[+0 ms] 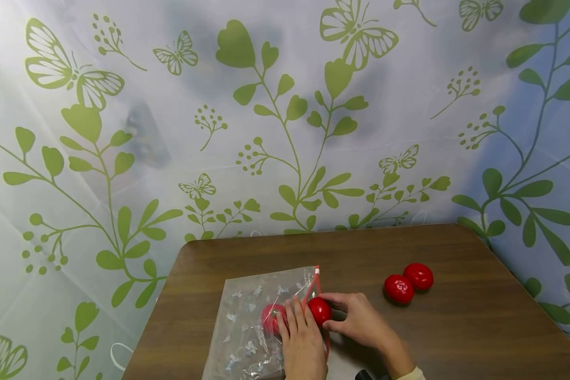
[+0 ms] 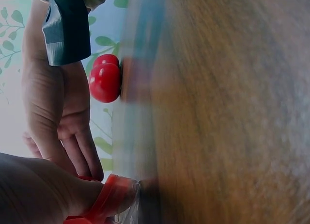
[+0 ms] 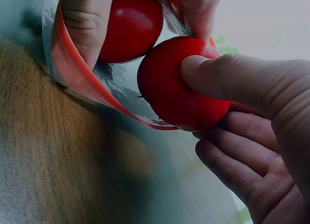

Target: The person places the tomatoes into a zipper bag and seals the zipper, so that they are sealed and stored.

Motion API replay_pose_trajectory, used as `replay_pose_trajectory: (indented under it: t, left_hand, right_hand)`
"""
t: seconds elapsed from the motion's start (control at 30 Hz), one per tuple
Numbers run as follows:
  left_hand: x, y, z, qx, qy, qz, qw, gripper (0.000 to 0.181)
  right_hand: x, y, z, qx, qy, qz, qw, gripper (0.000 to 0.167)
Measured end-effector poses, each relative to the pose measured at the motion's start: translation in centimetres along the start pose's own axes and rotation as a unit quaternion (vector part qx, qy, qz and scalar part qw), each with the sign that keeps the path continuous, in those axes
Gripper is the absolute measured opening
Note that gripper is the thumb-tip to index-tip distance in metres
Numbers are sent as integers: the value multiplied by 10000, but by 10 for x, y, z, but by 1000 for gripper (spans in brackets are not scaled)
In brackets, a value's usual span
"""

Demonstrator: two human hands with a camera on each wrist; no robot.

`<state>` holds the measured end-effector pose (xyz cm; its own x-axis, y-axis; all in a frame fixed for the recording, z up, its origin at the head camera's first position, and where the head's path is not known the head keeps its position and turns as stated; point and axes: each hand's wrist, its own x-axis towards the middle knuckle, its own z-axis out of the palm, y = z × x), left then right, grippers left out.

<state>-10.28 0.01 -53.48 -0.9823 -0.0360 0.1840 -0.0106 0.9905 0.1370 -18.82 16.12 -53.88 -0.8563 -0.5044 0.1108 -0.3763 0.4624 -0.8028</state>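
A clear zip bag (image 1: 239,316) with a red zip edge lies on the table. Through its film shows a red tomato (image 1: 269,318), also seen inside as a glossy tomato (image 3: 133,27) in the right wrist view. My left hand (image 1: 301,340) rests on the bag with straight fingers; its thumb (image 3: 87,27) is tucked inside the red edge, and the mouth gapes. My right hand (image 1: 361,319) grips another tomato (image 3: 181,86) between thumb and fingers, right at the mouth. This tomato appears to touch the one inside.
Two more red tomatoes (image 1: 399,288) sit side by side on the brown wooden table (image 1: 465,316), to the right of my hands. Behind the table hangs a pale curtain (image 1: 180,132) with green leaves and butterflies. A dark wrist device (image 2: 70,32) sits on my right wrist.
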Motion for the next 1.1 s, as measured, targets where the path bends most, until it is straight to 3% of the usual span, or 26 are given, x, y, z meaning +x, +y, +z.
replay_pose_trajectory:
  t: [0.2, 0.37, 0.83, 1.1]
  left_hand:
    - [1, 0, -2, -114, -239, 0, 9996, 85]
    - [0, 0, -3, -174, -252, -7, 9995, 82]
    - [-1, 0, -1, -151, 88, 75, 9998, 82]
    - [-4, 0, -1, 77, 318, 237, 9992, 76]
  right_hand:
    - [0, -4, 2, -241, 67, -22, 9997, 58]
    - [1, -5, 5, -180, 65, -52, 9998, 60]
    - [5, -6, 13, -28, 104, 93, 9999, 57]
    - [6, -8, 23, -571, 324, 64, 9978, 56]
